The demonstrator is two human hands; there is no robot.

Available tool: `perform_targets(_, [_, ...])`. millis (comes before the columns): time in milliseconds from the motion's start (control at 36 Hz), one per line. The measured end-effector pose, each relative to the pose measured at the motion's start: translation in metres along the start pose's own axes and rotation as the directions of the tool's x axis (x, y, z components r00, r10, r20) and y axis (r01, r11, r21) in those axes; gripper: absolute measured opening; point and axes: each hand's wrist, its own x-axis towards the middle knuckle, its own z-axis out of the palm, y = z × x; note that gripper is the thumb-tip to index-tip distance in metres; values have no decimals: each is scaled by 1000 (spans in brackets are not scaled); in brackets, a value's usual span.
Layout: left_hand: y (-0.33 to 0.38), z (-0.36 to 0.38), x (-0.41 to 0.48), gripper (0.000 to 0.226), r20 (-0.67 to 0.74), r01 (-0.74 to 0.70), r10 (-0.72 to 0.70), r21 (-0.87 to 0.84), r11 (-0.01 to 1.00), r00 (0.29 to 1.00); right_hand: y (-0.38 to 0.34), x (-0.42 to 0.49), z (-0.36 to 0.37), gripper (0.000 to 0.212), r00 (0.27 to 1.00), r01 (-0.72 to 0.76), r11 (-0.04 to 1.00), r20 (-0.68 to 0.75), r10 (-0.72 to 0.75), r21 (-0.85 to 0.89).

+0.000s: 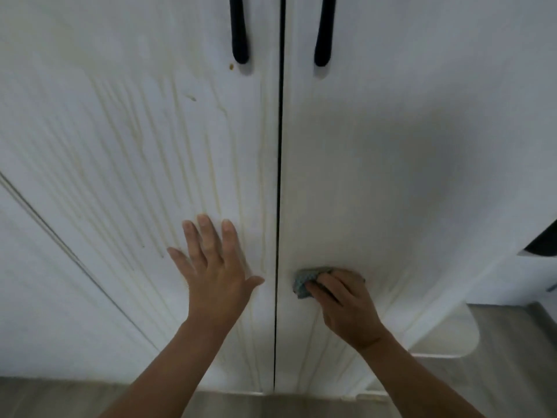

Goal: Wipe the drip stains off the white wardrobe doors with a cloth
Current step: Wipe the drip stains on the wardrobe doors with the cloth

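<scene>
Floor: grey strip at the doors' foot. Right hand: fingers curled over a grey-blue cloth, pressing it on the lower right door, just beside the centre gap. Left hand: flat on the left door, fingers spread, holding nothing, apparently bracing. Stains: yellowish drip streaks, dense on the left door and faint below the cloth; the right door's upper part looks clean. Spots: two, brown, higher on the left door. Handles: two, black, topmost, flanking the gap. Step in hand, by judgement: wiping the right door's low streaks. Next move calls for firm strokes down those streaks, then a shift to the left door.
</scene>
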Motion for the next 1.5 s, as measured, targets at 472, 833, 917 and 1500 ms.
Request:
perform_targets(472, [3,15,-38,146,-56,34,-30,67,997,998,60,80,-81,10,817,-248,954,-566,113,-167])
perform_targets(833, [34,60,-43,152,-23,62,-61,22,998,998,31,-43,2,10,934,39,964,-332,-129,-264])
perform_targets(917, [38,59,-41,153,-19,86,-85,24,996,996,24,-68,18,15,943,34,977,-318,-102,-213])
perform_targets(1500, [68,32,-59,161,146,247,-247,21,969,958,101,-10,-71,27,848,-193,934,-530,4,-302])
